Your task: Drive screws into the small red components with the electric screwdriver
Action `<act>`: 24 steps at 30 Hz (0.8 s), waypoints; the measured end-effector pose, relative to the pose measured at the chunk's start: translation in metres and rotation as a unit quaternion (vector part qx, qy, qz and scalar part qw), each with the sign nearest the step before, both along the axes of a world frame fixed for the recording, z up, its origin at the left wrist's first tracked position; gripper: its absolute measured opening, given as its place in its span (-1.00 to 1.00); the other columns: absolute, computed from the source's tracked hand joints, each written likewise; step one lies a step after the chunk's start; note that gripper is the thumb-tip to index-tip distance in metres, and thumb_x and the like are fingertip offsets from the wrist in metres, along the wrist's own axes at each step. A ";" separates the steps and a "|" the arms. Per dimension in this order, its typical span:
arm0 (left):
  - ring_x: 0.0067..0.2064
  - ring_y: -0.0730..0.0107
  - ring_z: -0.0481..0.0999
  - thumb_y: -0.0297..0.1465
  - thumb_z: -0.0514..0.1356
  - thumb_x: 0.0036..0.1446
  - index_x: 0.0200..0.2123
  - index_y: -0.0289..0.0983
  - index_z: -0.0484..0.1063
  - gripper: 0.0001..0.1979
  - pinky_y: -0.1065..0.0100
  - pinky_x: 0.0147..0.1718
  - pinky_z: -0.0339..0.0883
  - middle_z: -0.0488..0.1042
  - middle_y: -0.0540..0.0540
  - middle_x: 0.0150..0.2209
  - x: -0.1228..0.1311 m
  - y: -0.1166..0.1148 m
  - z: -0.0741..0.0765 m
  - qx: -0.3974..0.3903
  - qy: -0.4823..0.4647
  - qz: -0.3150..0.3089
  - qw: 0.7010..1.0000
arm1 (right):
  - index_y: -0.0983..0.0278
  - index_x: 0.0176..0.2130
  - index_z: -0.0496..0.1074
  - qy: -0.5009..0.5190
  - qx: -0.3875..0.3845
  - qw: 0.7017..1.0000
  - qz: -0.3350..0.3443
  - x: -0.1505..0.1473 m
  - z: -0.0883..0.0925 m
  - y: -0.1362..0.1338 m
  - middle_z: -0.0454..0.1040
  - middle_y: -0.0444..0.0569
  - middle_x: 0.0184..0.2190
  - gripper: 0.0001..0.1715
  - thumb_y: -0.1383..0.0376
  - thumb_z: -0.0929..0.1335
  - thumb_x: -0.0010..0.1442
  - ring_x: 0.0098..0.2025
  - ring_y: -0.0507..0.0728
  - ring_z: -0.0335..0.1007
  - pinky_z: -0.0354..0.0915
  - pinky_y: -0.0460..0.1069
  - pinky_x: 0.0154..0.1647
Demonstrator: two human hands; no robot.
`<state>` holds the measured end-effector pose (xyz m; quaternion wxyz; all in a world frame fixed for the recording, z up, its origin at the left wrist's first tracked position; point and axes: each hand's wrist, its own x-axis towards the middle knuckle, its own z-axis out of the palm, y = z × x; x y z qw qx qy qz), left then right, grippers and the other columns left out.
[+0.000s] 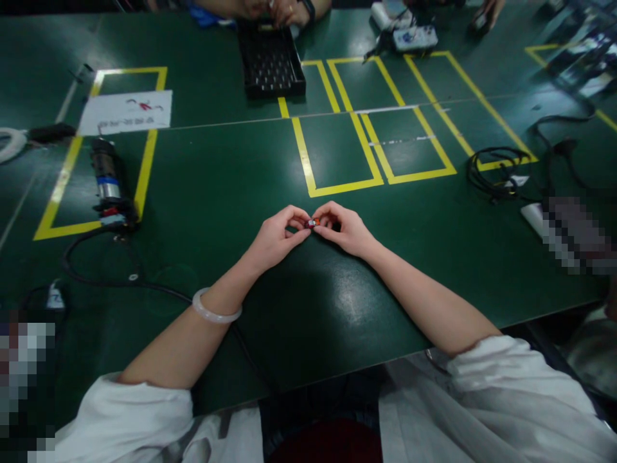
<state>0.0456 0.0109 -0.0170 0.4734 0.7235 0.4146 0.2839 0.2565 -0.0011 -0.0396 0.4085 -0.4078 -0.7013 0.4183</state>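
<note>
Between the fingertips of both hands is a tiny red, white and orange piece [313,223], too small for me to make out its kind. My left hand [281,235] pinches it from the left, thumb and forefinger closed. From the other side, my right hand [344,228] pinches it the same way, and the two hands nearly touch. Both are held over the green table [231,173], just short of a yellow tape rectangle [344,188]. Fingers cover part of the small piece.
Across the table, another person's hands [284,11] are at a black tray [274,61]. A black and silver cylindrical tool [107,170] with a cable lies at left, beside a paper sheet [126,112]. A coiled black cable [496,170] lies at right.
</note>
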 end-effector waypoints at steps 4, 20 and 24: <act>-0.08 0.19 0.56 -0.23 0.25 0.20 -0.03 -0.27 0.44 -0.67 0.28 -0.17 0.45 0.53 -0.19 -0.03 -0.021 0.016 0.008 0.029 0.062 -0.003 0.998 | 0.27 -0.15 0.43 -0.017 -0.006 1.000 -0.003 0.001 0.001 -0.001 0.46 -0.14 -0.38 -0.81 0.26 0.42 0.23 -0.40 0.01 0.34 0.29 -0.05 -0.33; 0.34 -0.47 0.13 0.08 0.28 0.05 0.31 -0.44 0.13 -0.04 -0.43 0.22 0.03 0.12 -0.42 0.40 -0.234 0.059 0.028 -0.009 0.432 0.429 0.793 | 0.27 -0.14 0.42 -0.042 0.000 0.999 0.004 0.001 0.001 -0.002 0.44 -0.15 -0.40 -0.81 0.27 0.41 0.22 -0.40 0.02 0.32 0.29 -0.05 -0.29; 0.22 -0.22 0.36 0.02 0.24 0.10 0.30 -0.55 0.17 -0.08 -0.23 0.19 0.22 0.32 -0.43 0.28 -0.246 0.067 0.031 -0.071 0.496 0.423 0.755 | 0.26 -0.15 0.42 -0.040 -0.006 0.999 0.004 0.000 0.003 -0.003 0.43 -0.16 -0.41 -0.81 0.26 0.42 0.22 -0.41 0.01 0.31 0.29 -0.05 -0.30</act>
